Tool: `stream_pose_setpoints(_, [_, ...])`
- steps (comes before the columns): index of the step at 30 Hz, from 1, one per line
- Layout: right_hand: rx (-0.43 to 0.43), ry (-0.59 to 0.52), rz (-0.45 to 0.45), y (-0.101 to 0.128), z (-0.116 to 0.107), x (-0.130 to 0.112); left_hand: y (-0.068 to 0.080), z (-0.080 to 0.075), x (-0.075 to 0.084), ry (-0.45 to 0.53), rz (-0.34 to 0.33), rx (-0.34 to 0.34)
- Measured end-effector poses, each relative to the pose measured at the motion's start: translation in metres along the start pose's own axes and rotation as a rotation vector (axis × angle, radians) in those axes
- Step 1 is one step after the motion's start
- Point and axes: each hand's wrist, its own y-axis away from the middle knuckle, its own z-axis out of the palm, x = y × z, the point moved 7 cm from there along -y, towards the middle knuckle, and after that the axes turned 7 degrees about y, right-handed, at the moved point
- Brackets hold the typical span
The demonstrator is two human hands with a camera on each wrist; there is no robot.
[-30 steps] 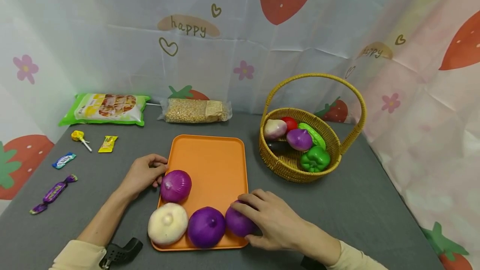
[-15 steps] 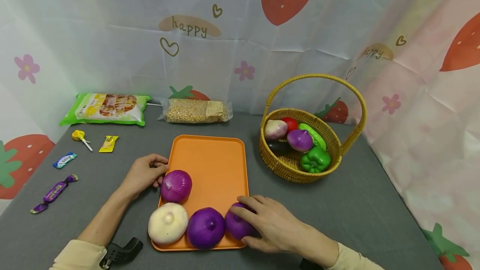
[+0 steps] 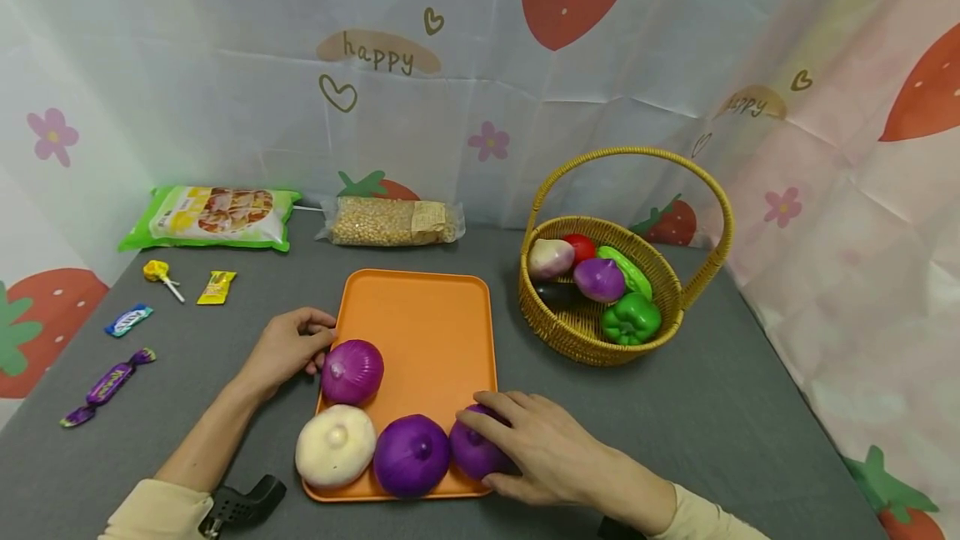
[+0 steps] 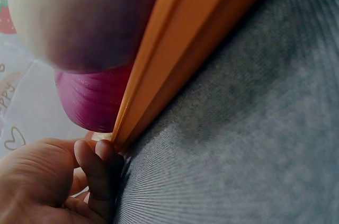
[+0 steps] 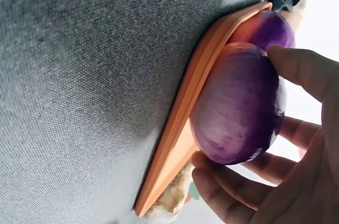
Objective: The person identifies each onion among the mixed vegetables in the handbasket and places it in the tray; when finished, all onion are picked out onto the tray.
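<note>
My left hand pinches the left rim of the orange tray; the left wrist view shows its thumb and fingers at the tray edge. With thumb and fingers spread around it, my right hand holds a purple onion in the tray's near right corner. Beside that onion sits a darker purple onion. A pale round vegetable, purple underneath in the left wrist view, fills the near left corner. Behind it, close to my left fingers, lies a magenta onion.
A wicker basket with a tall handle stands at the right, holding several vegetables, among them a green pepper. At the back lie a green food bag and a bag of grains. A lollipop and several wrapped candies are at the left.
My right hand has shifted slightly toward me at the purple onion. The left hand and the tray have stayed in place.
</note>
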Motion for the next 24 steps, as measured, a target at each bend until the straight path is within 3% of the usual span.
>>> stream_pose_setpoints(8, [0.004, -0.012, 0.0, -0.001, -0.005, 0.002, 0.0, 0.0, -0.001, 0.002, -0.004, 0.0])
stream_pose_setpoints(12, [0.042, -0.023, 0.048, -0.002, -0.017, 0.015, 0.0, 0.0, 0.0, -0.001, -0.003, 0.0])
stream_pose_setpoints(20, [0.269, -0.023, 0.284, 0.0, -0.051, 0.08, 0.0, 0.0, 0.001, -0.002, -0.005, 0.0])
stream_pose_setpoints(24, [0.313, -0.087, 0.412, 0.005, -0.063, 0.117, 0.0, 0.0, 0.0, -0.002, -0.006, -0.004])
